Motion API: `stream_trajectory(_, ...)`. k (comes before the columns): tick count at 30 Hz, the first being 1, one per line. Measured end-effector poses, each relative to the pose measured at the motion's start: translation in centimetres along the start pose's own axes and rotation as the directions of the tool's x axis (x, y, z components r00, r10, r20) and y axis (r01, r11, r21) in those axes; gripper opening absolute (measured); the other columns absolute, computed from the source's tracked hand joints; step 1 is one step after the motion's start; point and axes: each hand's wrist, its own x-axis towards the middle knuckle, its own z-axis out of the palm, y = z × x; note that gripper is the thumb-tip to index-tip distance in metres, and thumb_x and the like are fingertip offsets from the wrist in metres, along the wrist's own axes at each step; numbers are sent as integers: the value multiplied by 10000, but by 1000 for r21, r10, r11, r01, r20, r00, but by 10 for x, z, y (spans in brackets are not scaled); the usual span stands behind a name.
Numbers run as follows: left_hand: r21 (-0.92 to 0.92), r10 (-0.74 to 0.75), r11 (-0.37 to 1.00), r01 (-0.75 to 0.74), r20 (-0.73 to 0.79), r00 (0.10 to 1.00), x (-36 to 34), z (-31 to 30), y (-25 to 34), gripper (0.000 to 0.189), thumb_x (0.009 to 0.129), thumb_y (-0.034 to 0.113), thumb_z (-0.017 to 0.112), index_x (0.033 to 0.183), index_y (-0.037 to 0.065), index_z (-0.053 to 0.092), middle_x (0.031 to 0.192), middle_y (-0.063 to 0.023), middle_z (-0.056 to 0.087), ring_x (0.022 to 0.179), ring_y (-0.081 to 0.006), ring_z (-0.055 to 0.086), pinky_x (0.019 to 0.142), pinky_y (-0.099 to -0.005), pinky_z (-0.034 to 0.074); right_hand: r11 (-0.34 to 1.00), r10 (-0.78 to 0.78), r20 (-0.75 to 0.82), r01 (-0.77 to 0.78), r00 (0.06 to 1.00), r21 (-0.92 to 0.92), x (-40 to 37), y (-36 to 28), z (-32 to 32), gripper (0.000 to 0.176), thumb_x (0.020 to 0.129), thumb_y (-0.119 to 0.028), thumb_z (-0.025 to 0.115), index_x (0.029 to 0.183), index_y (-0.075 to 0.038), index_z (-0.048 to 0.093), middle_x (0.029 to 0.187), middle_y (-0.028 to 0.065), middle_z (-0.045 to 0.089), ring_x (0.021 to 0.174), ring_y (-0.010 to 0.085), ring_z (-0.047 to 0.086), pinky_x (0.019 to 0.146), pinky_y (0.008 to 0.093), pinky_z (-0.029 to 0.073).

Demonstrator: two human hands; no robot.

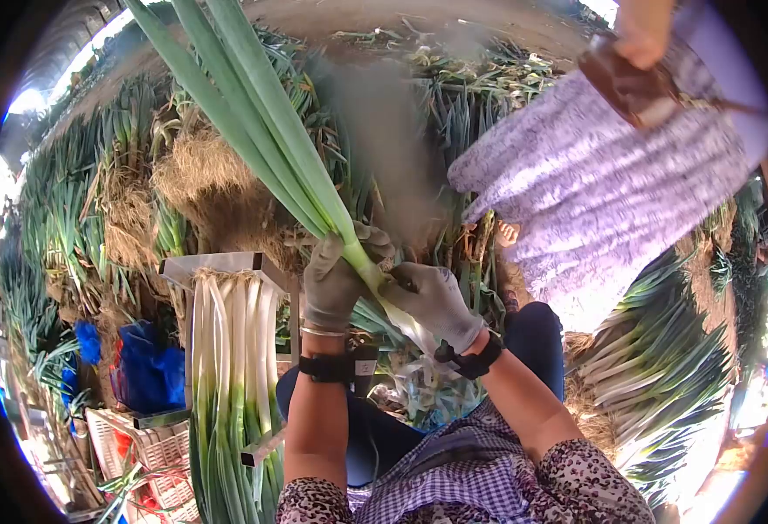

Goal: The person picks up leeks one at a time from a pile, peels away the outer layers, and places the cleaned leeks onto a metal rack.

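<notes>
A large green onion (296, 166) slants across the middle, its long leaves pointing up and left and its pale stem down and right. My gloved left hand (331, 284) is wrapped round it just below where the leaves part. Lower down, my gloved right hand (436, 301) has its fingers closed on the stem. Dark bands circle both wrists. To the left of my left forearm, a bundle of trimmed green onions (234, 349) lies in a metal-ended rack (222, 265), white ends toward the top.
Piles of green onions with dry roots (209, 166) line the back and left. More onions (654, 367) lie to the right. Another person in a patterned lilac skirt (611, 183) stands close at right, a hand at a brown bag (633, 83). A wicker basket (152, 454) sits lower left.
</notes>
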Motion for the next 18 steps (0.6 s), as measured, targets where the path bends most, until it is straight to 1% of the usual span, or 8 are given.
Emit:
stream_trajectory(4, 33, 23, 999, -23, -21, 1000, 2, -7, -2, 508, 920, 493, 567, 1076, 10, 576, 998, -168, 639, 906, -298, 622, 887, -467, 485, 903, -224, -59, 184, 973, -388, 8, 1, 16, 295, 862, -292, 620, 806, -2, 611, 713, 216, 620, 636, 368, 605, 594, 431, 476)
stream_trajectory(7, 16, 17, 1000, -17, 22, 1000, -1, -9, 1, 512, 921, 491, 570, 1085, 6, 579, 999, -168, 641, 916, -299, 623, 889, -457, 484, 850, -292, -59, 231, 954, -474, 14, 22, 27, 278, 872, -253, 615, 823, 21, 622, 687, 159, 633, 564, 291, 608, 571, 387, 483)
stream_trajectory(8, 9, 13, 1000, -13, 10, 1000, -2, -8, 2, 517, 918, 495, 572, 1084, 6, 581, 997, -168, 642, 919, -301, 624, 887, -458, 485, 980, -119, -27, 113, 993, -164, 16, 30, 26, 270, 877, -240, 613, 832, 27, 628, 685, 129, 631, 571, 252, 606, 574, 370, 482)
stream_trajectory(9, 1, 11, 1000, -11, -5, 1000, -3, -7, 3, 521, 915, 499, 574, 1084, 6, 582, 996, -167, 643, 923, -303, 625, 885, -458, 486, 987, 39, 64, -49, 997, 153, 17, 39, 20, 263, 881, -226, 611, 841, 33, 633, 684, 99, 629, 578, 213, 604, 577, 352, 481)
stream_trajectory(10, -5, 11, 1000, -11, -20, 1000, -4, -8, 4, 526, 913, 504, 576, 1083, 6, 584, 994, -167, 643, 926, -304, 626, 882, -458, 487, 870, 158, 198, -231, 967, 435, 19, 34, 16, 256, 886, -213, 609, 850, 39, 639, 682, 69, 628, 586, 175, 602, 580, 335, 480)
stream_trajectory(13, -22, 13, 1000, -13, -2, 1000, -4, -16, 6, 551, 901, 489, 604, 1101, -24, 577, 1021, -188, 648, 938, -306, 638, 861, -444, 506, 896, 93, 33, -98, 995, 433, 6, 3, 14, 226, 892, -182, 615, 868, 39, 653, 685, -3, 591, 643, 92, 569, 587, 291, 467)
stream_trajectory(14, -31, 13, 999, -13, -3, 1000, -4, -17, 5, 560, 900, 490, 605, 1109, -29, 575, 1025, -189, 648, 940, -304, 638, 862, -438, 505, 948, 4, -55, 14, 998, 319, 2, -16, 14, 220, 884, -187, 609, 860, 27, 658, 700, 70, 638, 651, 168, 627, 612, 323, 483)
stream_trajectory(18, 40, 50, 998, -50, -15, 999, -2, -11, 6, 570, 904, 506, 587, 1094, -31, 577, 991, -180, 648, 927, -310, 634, 874, -436, 496, 960, -203, -45, 189, 978, -207, 8, -25, 14, 226, 878, -190, 585, 856, 22, 659, 738, 191, 651, 666, 313, 645, 617, 378, 493)
